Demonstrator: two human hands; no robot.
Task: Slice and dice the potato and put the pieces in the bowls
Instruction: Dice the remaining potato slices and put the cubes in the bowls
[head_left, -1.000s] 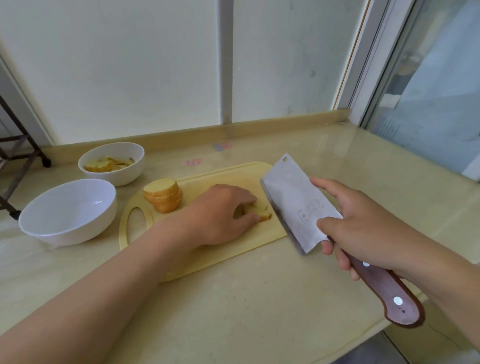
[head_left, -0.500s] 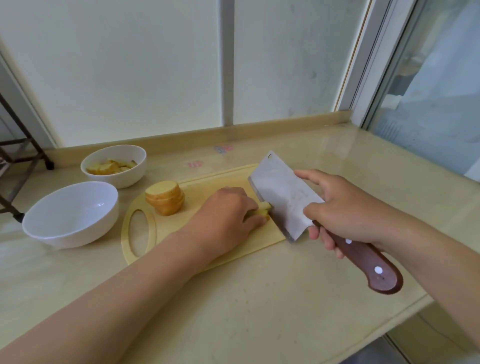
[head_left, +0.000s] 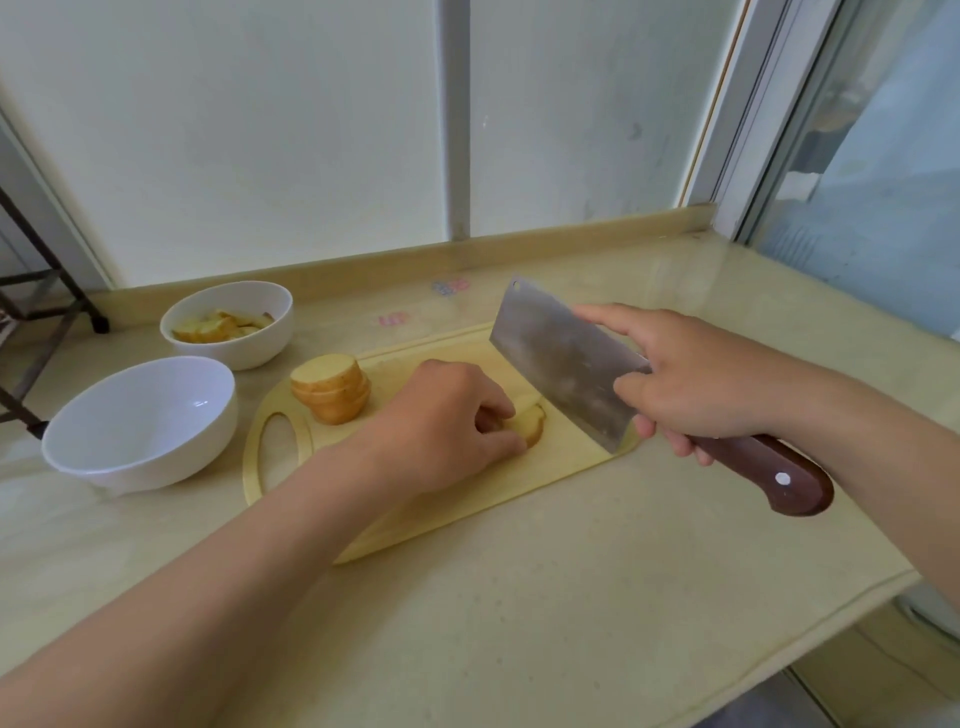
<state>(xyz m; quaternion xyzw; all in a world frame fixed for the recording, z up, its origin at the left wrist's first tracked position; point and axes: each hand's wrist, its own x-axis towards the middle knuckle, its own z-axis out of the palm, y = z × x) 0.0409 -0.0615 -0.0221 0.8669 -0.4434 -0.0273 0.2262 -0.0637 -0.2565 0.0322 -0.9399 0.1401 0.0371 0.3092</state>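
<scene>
On the yellow cutting board (head_left: 467, 499) my left hand (head_left: 441, 421) presses down on a few potato slices (head_left: 530, 423), fingers curled over them. My right hand (head_left: 696, 379) grips a cleaver (head_left: 566, 364) by its brown wooden handle, index finger laid along the blade's spine. The blade stands just right of the slices with its edge down at the board. A stack of round potato slices (head_left: 330, 387) sits at the board's far left. The near white bowl (head_left: 140, 421) holds nothing. The far white bowl (head_left: 228, 325) holds potato pieces.
The board lies on a beige stone counter (head_left: 519, 597) whose front edge runs at the lower right. A low ledge and white wall panels close the back. A dark metal rack (head_left: 36, 312) stands at the far left. A window is on the right.
The cleaver moved left from beside the board to stand against the potato slices under my left hand. My left hand stayed on the slices.
</scene>
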